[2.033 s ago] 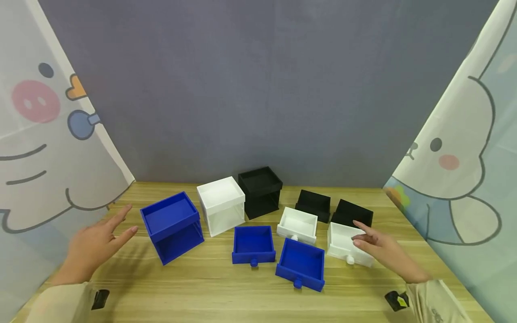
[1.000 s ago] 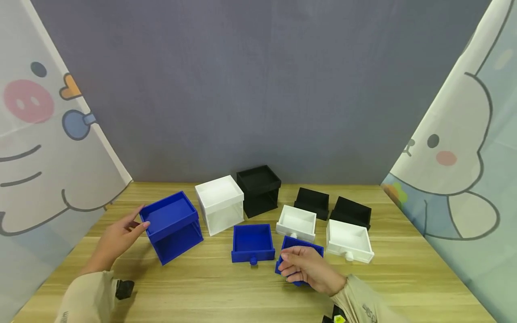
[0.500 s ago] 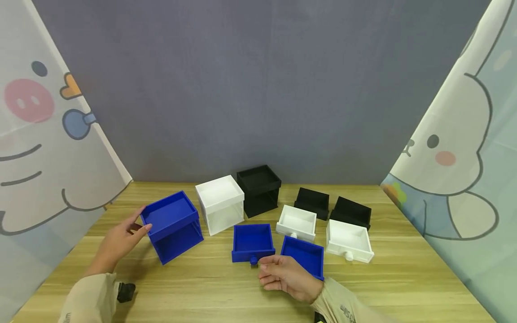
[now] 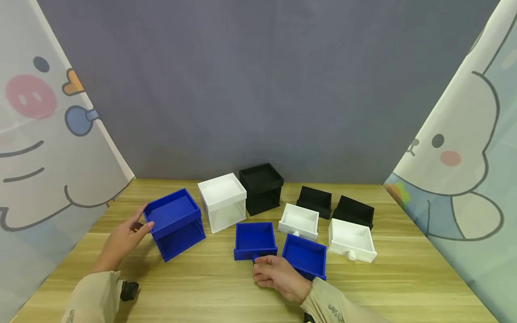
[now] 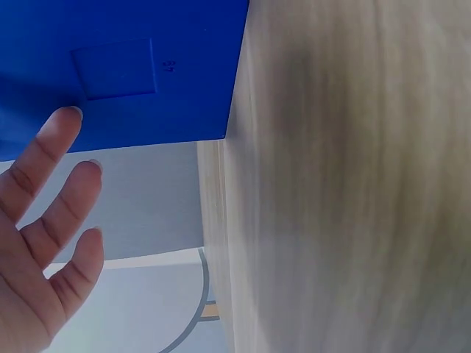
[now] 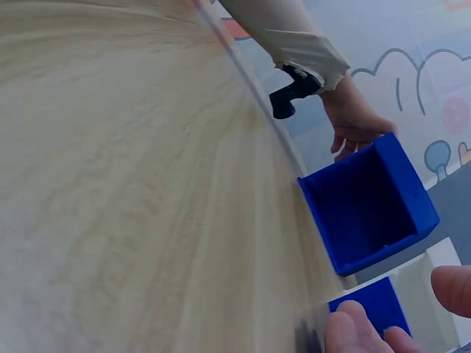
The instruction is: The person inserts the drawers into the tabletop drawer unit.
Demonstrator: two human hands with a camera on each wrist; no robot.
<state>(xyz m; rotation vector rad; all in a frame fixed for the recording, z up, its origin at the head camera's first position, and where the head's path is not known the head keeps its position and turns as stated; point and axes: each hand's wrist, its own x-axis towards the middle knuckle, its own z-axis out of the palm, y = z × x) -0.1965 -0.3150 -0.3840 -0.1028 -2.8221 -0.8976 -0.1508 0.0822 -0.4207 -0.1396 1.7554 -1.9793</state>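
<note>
On the left stands a blue drawer cabinet (image 4: 171, 211) with its front hollow. My left hand (image 4: 121, 240) touches its left side, the thumb near the front corner and the index finger at the back corner. In the left wrist view, the other fingers (image 5: 62, 209) are spread beside the blue wall. A blue drawer (image 4: 255, 237) with a round knob lies in the middle. My right hand (image 4: 278, 273) is at this knob, its fingertips partly covering it. The right wrist view shows a gap between thumb and fingers. Another blue drawer (image 4: 304, 255) lies behind the right hand, its knob hidden.
Behind stand a white cabinet (image 4: 222, 197) and a black cabinet (image 4: 261, 186), side by side. Two white drawers (image 4: 299, 220) and two black drawers (image 4: 315, 199) lie at the right. A grey cloth wall (image 4: 258, 89) closes off the table's back.
My left hand has come right to the blue cabinet and stayed there. The right hand has moved left from above the right white drawer, past one blue drawer, to the other blue drawer's knob.
</note>
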